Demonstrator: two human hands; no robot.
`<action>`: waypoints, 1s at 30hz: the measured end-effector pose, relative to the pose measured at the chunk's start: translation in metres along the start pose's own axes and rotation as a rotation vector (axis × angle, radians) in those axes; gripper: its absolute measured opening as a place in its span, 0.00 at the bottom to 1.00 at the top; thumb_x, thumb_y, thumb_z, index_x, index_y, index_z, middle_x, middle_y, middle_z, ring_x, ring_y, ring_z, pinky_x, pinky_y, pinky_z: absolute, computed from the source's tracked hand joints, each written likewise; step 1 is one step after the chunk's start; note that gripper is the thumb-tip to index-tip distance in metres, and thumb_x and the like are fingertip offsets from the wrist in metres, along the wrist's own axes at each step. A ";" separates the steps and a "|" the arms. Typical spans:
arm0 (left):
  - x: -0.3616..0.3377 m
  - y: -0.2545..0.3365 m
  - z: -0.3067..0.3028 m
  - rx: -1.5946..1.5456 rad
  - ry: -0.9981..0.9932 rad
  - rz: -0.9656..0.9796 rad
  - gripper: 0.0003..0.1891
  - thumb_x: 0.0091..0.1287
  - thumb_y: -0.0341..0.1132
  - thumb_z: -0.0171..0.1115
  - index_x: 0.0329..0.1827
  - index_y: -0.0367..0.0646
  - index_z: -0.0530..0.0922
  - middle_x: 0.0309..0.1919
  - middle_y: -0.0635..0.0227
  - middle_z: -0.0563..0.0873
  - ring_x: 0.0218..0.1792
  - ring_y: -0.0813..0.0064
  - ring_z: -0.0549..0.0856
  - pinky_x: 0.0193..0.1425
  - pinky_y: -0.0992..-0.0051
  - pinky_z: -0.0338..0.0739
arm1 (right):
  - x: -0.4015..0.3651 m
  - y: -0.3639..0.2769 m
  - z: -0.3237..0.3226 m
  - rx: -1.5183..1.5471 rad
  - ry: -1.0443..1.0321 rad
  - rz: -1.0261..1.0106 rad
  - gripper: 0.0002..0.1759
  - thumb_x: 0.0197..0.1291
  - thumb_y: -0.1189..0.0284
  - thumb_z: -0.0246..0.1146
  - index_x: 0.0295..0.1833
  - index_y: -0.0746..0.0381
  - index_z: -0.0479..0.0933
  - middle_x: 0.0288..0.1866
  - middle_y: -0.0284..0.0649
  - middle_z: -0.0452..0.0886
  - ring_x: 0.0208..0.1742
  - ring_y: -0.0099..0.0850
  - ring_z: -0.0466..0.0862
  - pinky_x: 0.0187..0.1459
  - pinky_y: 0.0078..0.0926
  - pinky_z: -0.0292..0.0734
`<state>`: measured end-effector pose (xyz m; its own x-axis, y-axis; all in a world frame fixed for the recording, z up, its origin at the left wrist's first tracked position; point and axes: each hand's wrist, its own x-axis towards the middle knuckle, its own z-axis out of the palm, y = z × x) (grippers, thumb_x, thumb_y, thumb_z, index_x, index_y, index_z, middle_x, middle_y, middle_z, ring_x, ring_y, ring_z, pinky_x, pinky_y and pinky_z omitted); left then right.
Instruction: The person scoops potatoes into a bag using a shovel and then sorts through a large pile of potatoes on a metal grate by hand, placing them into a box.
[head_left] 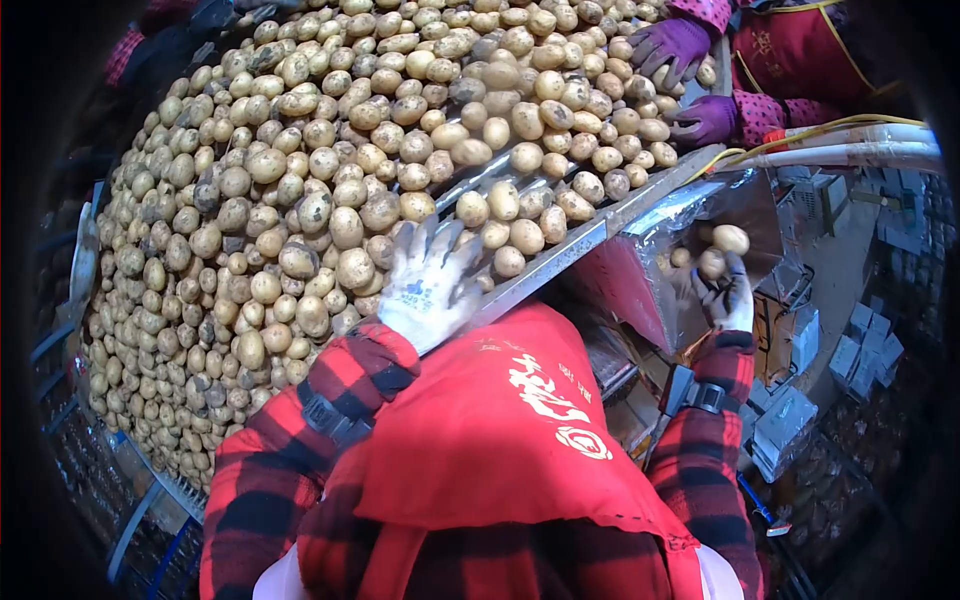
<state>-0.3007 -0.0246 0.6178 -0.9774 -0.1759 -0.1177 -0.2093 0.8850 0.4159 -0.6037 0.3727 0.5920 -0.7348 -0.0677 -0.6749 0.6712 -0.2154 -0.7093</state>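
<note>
My left hand (430, 280), in a white glove with dark fingertips, lies palm down with spread fingers at the near edge of a large heap of potatoes (265, 165). It touches the potatoes there and holds none. Off to the right, my right hand (732, 297), gloved alike, reaches over a box lined with clear plastic (640, 285). Its fingers are bent around a pale potato (712, 264), and another potato (731, 239) sits against it just beyond the fingertips. A smaller potato (681, 257) shows to their left. The box's bottom is hard to make out.
A metal table rim (560, 258) runs between the heap and the box. Across the corner, another person's purple-gloved hands (668, 48) are at the potatoes. White pipes (850, 150) stretch out at right. Boxes (783, 430) stand on the floor below. Another person's dark sleeve (150, 55) shows at upper left.
</note>
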 end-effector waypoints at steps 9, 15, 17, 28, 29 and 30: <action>0.032 -0.023 -0.015 0.019 0.211 0.000 0.31 0.69 0.43 0.66 0.76 0.51 0.75 0.77 0.56 0.73 0.81 0.44 0.64 0.86 0.38 0.49 | -0.069 0.113 0.214 -1.386 -0.283 -1.151 0.36 0.66 0.60 0.70 0.79 0.51 0.73 0.81 0.51 0.69 0.78 0.54 0.70 0.77 0.57 0.64; 0.130 -0.079 -0.044 0.307 -0.009 -0.307 0.43 0.67 0.57 0.67 0.86 0.59 0.65 0.85 0.47 0.61 0.86 0.32 0.50 0.88 0.33 0.32 | -0.018 0.139 0.317 -1.684 -0.492 -1.104 0.41 0.63 0.53 0.71 0.83 0.35 0.69 0.92 0.46 0.52 0.88 0.70 0.43 0.82 0.79 0.35; 0.164 -0.089 -0.037 0.300 -0.060 -0.239 0.48 0.64 0.58 0.69 0.88 0.62 0.61 0.86 0.43 0.56 0.86 0.31 0.49 0.87 0.32 0.31 | -0.004 0.132 0.345 -1.759 -0.566 -1.031 0.42 0.61 0.51 0.72 0.82 0.34 0.69 0.92 0.41 0.51 0.89 0.69 0.42 0.76 0.89 0.41; 0.304 -0.131 -0.066 0.430 0.098 -0.219 0.46 0.58 0.50 0.75 0.83 0.70 0.68 0.85 0.51 0.58 0.81 0.37 0.62 0.79 0.30 0.59 | 0.122 0.085 0.439 -1.632 -0.500 -1.542 0.29 0.66 0.64 0.66 0.72 0.32 0.77 0.90 0.35 0.59 0.89 0.61 0.50 0.69 1.00 0.36; 0.314 -0.147 -0.064 0.436 0.188 -0.173 0.42 0.63 0.50 0.71 0.84 0.70 0.68 0.85 0.50 0.59 0.82 0.39 0.63 0.79 0.29 0.58 | 0.128 0.073 0.450 -1.756 -0.471 -1.515 0.30 0.70 0.66 0.61 0.76 0.30 0.74 0.91 0.36 0.56 0.89 0.61 0.50 0.71 0.99 0.35; 0.327 -0.162 -0.063 0.434 0.204 -0.218 0.40 0.66 0.52 0.68 0.84 0.71 0.67 0.85 0.49 0.61 0.83 0.39 0.62 0.81 0.31 0.56 | 0.144 0.073 0.463 -1.661 -0.422 -1.518 0.33 0.70 0.65 0.59 0.79 0.29 0.71 0.92 0.36 0.54 0.90 0.62 0.46 0.72 0.98 0.35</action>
<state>-0.5886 -0.2527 0.5684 -0.9076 -0.4182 0.0365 -0.4189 0.9079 -0.0154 -0.7057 -0.1035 0.5370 -0.4348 -0.8672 0.2426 -0.9004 0.4153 -0.1293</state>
